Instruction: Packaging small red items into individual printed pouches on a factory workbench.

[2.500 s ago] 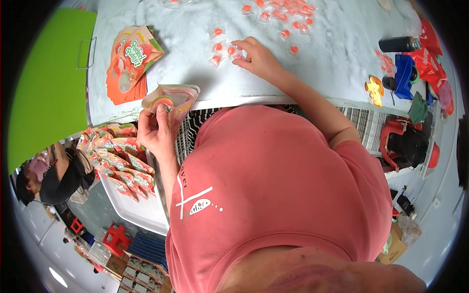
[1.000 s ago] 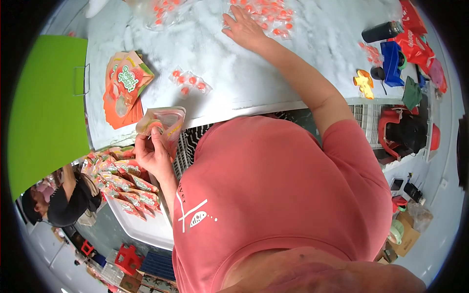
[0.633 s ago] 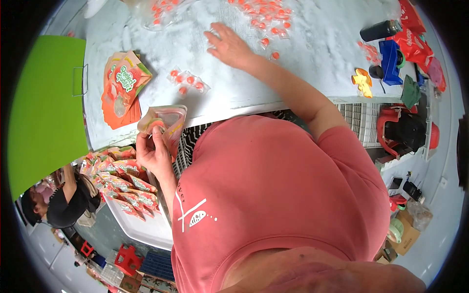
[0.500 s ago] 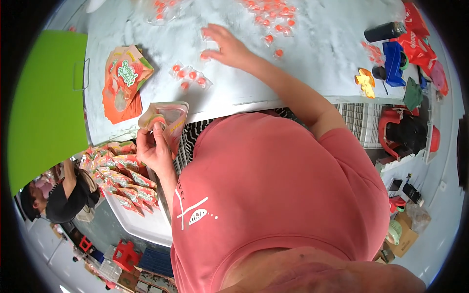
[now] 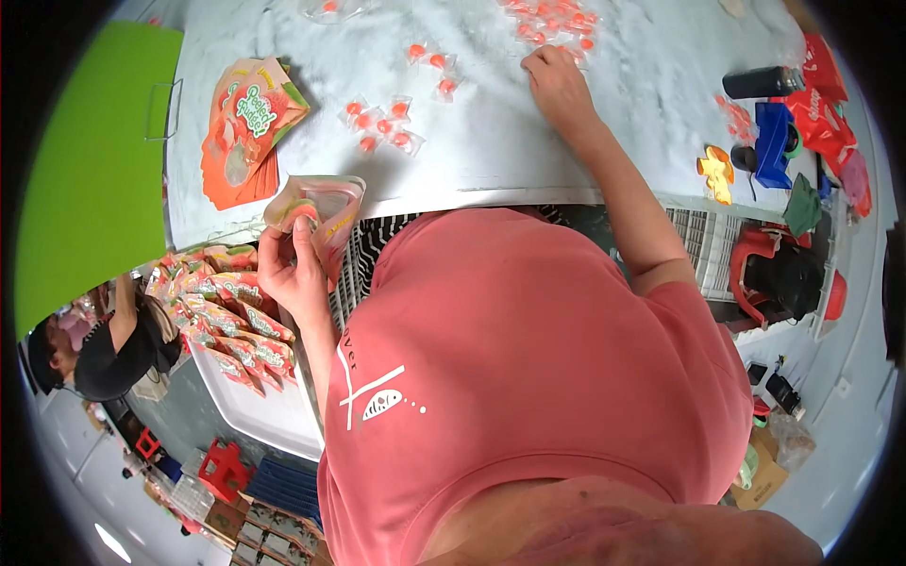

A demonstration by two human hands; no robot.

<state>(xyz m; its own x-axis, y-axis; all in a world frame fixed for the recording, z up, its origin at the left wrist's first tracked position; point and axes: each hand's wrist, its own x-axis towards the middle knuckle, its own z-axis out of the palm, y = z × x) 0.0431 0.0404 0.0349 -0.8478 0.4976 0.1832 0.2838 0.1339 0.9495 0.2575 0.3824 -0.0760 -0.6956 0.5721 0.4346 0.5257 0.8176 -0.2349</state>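
Observation:
My left hand [image 5: 294, 259] is closed on the edge of an orange-and-pink candy pouch [image 5: 342, 212], thumb on the near side. The pouch's mouth gapes, and it is held just off the table's front edge. My right hand [image 5: 562, 90] rests on the table with its fingers curled down at the near edge of a pile of orange candies [image 5: 552, 14] in clear wrappers; what its fingertips hold, if anything, is hidden. Between the hands lie a small cluster of wrapped candies [image 5: 383, 125] and, beyond it, a few more candies [image 5: 437, 61].
A stack of flat pouches [image 5: 241, 174] lies on the table [image 5: 453, 170] at left. Below it, filled pouches [image 5: 236, 321] sit in a white tray [image 5: 255, 415]. At right are a black bottle [image 5: 760, 83], a blue holder [image 5: 774, 141] and a yellow object [image 5: 717, 174]. A person [image 5: 104, 354] is at far left.
My right hand has moved right, from beside the small cluster to the candy pile. A few candies now show where it was. My left hand still holds the pouch.

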